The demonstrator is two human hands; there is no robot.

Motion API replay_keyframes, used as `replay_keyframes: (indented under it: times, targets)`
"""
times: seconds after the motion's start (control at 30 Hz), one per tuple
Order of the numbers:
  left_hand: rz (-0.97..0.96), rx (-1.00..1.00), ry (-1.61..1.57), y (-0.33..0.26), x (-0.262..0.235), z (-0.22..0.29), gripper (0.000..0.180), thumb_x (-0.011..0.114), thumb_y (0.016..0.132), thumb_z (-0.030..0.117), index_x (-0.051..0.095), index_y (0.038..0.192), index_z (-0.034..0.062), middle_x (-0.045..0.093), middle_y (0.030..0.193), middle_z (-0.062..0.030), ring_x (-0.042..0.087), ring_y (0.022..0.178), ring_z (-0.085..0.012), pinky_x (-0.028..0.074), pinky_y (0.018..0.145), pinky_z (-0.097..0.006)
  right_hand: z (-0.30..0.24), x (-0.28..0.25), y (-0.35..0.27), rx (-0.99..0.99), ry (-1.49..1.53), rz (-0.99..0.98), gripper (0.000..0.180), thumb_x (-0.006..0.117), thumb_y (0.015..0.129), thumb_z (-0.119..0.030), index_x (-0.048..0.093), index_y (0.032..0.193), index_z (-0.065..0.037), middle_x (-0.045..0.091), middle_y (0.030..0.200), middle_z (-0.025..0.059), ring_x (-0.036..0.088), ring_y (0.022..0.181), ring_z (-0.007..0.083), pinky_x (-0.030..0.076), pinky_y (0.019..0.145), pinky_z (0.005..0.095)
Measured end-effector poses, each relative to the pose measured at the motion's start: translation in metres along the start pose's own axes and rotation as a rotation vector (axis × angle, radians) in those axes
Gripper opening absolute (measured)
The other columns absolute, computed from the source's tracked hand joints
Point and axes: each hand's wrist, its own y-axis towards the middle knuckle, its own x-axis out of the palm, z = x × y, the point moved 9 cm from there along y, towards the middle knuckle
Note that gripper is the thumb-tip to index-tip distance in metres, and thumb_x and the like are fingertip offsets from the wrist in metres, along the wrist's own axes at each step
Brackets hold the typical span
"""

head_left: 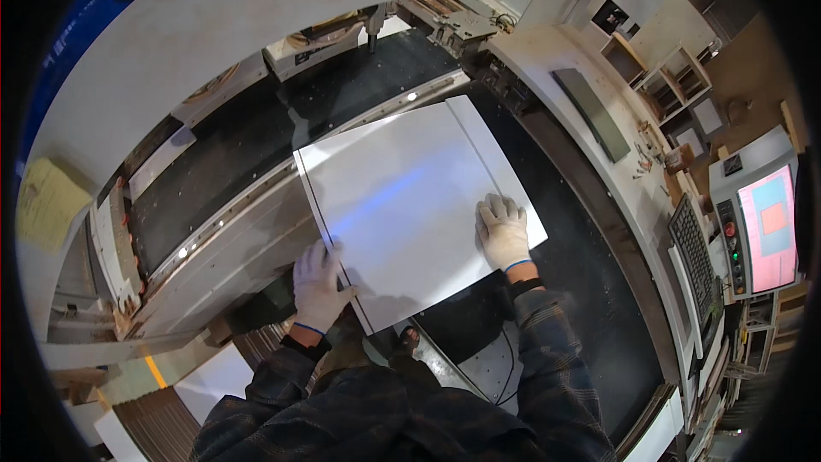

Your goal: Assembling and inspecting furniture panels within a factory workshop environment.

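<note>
A large white rectangular panel [402, 197] lies flat on the black bed [256, 141] of a big machine. A thin groove runs down the panel near its right edge. My left hand [318, 284], in a white glove, rests at the panel's near left edge with its fingers on the rim. My right hand [503, 231], also gloved in white, lies flat with spread fingers on the panel's near right corner. Neither hand closes around anything.
A machine head [374, 21] hangs over the far end of the bed. At right stand a control console with a keyboard [694, 258] and a lit pink screen [767, 229]. Shelving [676, 77] fills the far right. More white boards [209, 381] lie lower left.
</note>
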Motion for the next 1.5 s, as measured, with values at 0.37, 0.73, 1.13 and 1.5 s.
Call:
replay_keyframes:
  times: [0.37,0.73,1.13,1.5]
  targets:
    - [-0.381,0.352,-0.026,0.127,0.046,-0.029,0.093,0.093,0.067,0.052,0.063,0.149,0.0194,0.045,0.164,-0.0248,0.037,0.154,-0.0472,0.028,0.128,-0.060,-0.022,0.061,0.043,0.559,0.091,0.068,0.057,0.068,0.097,-0.036,0.058,0.149,-0.013,0.047,0.152,0.0307,0.048,0.135,0.0559,0.042,0.115,0.0628]
    - [-0.395,0.233,0.021,0.243,0.084,-0.022,0.090,0.094,0.067,0.050,0.066,0.148,0.0205,0.045,0.165,-0.0213,0.035,0.156,-0.0456,0.032,0.128,-0.058,0.044,0.094,0.162,0.547,0.049,0.100,0.054,0.064,0.099,-0.037,0.060,0.147,-0.012,0.051,0.150,0.0277,0.051,0.132,0.0491,0.042,0.113,0.0588]
    - [-0.353,0.184,-0.083,0.265,0.110,-0.035,0.087,0.098,0.063,0.042,0.072,0.143,0.0172,0.045,0.167,-0.0214,0.032,0.161,-0.0420,0.028,0.131,-0.054,0.060,0.104,0.190,0.564,0.046,0.146,0.050,0.061,0.101,-0.030,0.060,0.145,-0.008,0.050,0.150,0.0299,0.051,0.131,0.0514,0.043,0.113,0.0594]
    - [-0.251,-0.089,-0.050,0.250,0.092,-0.046,0.105,0.099,0.065,0.045,0.057,0.156,0.0142,0.031,0.172,-0.0290,0.023,0.162,-0.0479,0.024,0.132,-0.055,0.062,0.098,0.117,0.480,0.144,-0.014,0.087,0.086,0.084,-0.042,0.051,0.154,-0.003,0.051,0.160,0.0242,0.045,0.150,0.0443,0.035,0.123,0.0590]
